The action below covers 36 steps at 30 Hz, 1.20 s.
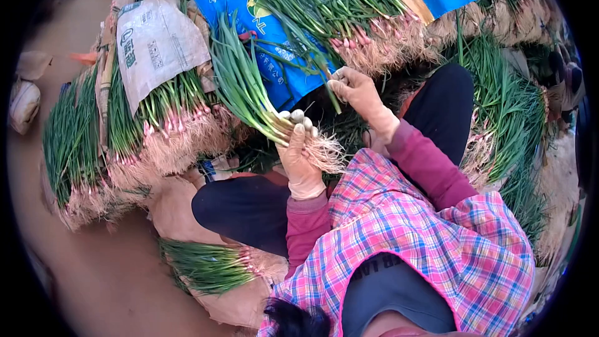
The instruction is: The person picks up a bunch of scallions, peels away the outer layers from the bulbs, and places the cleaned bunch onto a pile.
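My left hand [301,159], in a pale glove with soiled fingertips, is closed around a bunch of green onions [257,103]. Their long leaves point up and left, and the pale roots hang out to the right of my fingers. Up and to the right, my right hand [362,95], also gloved, pinches a thin green onion leaf [332,92] that hangs below the fingers. Behind both hands lies a blue printed sack [277,68]. A big heap of green onions [324,0] with pink bulbs and tangled roots rests partly on it.
More onion bundles [81,131] stand in rows at the left, partly under a white printed sack [161,43]. A small bundle [209,267] lies on brown sheeting by my left knee. Other onions [499,106] line the right side. Loose leaves cover the ground between my legs.
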Tool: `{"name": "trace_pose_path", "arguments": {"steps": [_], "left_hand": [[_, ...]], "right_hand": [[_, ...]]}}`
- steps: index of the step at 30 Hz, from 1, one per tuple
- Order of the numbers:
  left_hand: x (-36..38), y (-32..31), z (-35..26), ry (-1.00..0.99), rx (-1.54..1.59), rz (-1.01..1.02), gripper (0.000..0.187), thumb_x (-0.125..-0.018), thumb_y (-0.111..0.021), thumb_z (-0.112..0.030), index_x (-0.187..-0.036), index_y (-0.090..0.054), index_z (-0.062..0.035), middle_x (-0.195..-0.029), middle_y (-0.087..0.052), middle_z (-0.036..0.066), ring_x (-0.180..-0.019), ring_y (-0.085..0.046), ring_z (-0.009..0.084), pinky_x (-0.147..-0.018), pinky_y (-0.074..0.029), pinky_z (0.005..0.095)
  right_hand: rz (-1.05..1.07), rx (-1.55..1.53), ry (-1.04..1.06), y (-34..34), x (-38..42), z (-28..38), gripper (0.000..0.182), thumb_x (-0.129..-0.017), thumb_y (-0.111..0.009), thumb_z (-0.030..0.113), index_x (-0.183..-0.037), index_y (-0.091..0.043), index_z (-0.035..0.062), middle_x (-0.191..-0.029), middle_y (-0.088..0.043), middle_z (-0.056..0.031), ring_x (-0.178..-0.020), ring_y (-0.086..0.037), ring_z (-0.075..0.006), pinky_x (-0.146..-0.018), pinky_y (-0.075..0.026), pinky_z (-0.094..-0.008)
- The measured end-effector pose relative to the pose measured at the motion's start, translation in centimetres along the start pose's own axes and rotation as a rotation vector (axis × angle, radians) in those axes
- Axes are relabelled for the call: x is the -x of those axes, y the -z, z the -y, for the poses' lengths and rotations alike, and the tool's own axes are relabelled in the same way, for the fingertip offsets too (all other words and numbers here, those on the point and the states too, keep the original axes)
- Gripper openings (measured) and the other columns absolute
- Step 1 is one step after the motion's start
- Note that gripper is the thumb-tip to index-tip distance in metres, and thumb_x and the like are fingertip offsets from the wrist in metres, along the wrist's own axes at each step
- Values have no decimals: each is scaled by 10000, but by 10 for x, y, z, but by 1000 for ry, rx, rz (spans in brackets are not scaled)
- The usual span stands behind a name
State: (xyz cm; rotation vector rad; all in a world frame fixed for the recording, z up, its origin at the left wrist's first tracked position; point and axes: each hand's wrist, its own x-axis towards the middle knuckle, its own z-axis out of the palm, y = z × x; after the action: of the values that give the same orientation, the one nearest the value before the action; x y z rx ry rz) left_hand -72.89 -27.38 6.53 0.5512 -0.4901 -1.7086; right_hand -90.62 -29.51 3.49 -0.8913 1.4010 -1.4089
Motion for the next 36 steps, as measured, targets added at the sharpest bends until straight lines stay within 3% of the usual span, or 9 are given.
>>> {"name": "trace_pose_path", "arguments": {"steps": [3, 5, 11, 19, 21, 25, 28, 33, 36], "left_hand": [[0, 1, 6, 58, -256, -173, 287, -913, -594, -27, -1183, -497, -40, -1110, -608, 102, -958, -607, 158, -778, -507, 258], [-3, 11, 24, 77, -165, -175, 308, -915, -587, -19, -1209, -494, -24, -1110, -604, 91, -963, -615, 172, -813, -517, 281], [3, 16, 24, 90, -248, -181, 261, -867, -570, 62, -1115, -549, -18, -858, -596, 45, -708, -554, 120, -657, -475, 256], [3, 11, 10, 76, -286, -385, 234, -807, -681, 63, -996, -592, -41, -768, -577, 4, -603, -541, 90, -572, -490, 220], [1, 21, 16, 115, -236, -315, 226, -814, -674, 56, -1005, -588, -30, -770, -591, 16, -598, -532, 93, -565, -483, 222], [3, 20, 21, 168, -208, -318, 186, -834, -647, 44, -999, -584, -14, -767, -594, 31, -592, -510, 89, -582, -482, 225], [2, 25, 21, 158, -239, -288, 168, -841, -639, 36, -992, -584, -10, -748, -584, 29, -591, -503, 84, -585, -479, 227], [3, 24, 20, 132, -232, -270, 164, -846, -637, 34, -993, -587, -20, -757, -593, 26, -601, -516, 85, -573, -464, 227], [2, 10, 14, 130, -187, -221, 169, -858, -626, 30, -1008, -569, -23, -831, -640, 81, -634, -540, 106, -580, -458, 222]], "right_hand": [[206, -244, -43, -20, 36, 13, 175, -871, -701, 168, -947, -623, 31, -740, -562, 21, -674, -521, -75, -605, -436, -239], [191, 329, 497, -27, 42, -7, 247, -842, -725, 203, -992, -636, 28, -856, -609, -44, -760, -567, -143, -655, -471, -286], [193, 218, -80, -39, 31, 22, 404, -760, -766, 248, -1062, -598, 39, -876, -633, -101, -631, -616, -178, -619, -506, -319], [-61, 805, 184, -8, -3, -47, 247, -853, -633, 307, -904, -610, 66, -798, -631, -172, -767, -639, -349, -647, -495, -428], [692, 1141, -29, 3, 17, -31, 285, -844, -637, 335, -966, -634, 78, -836, -650, -171, -835, -645, -350, -712, -509, -412], [54, 513, 166, -24, 19, 33, 332, -842, -713, 222, -1105, -593, 60, -833, -605, -77, -679, -566, -131, -646, -475, -301], [494, 376, 160, -34, -6, -3, 336, -846, -713, 235, -1094, -577, 55, -738, -577, -89, -621, -523, -108, -581, -456, -302], [235, 1003, 648, -40, 12, -6, 226, -926, -582, 295, -825, -551, 95, -604, -498, -25, -529, -503, -131, -500, -419, -341], [108, -785, -438, -7, -8, -14, 243, -938, -558, 260, -753, -535, 103, -577, -410, 79, -467, -351, -35, -431, -318, -233]]}}
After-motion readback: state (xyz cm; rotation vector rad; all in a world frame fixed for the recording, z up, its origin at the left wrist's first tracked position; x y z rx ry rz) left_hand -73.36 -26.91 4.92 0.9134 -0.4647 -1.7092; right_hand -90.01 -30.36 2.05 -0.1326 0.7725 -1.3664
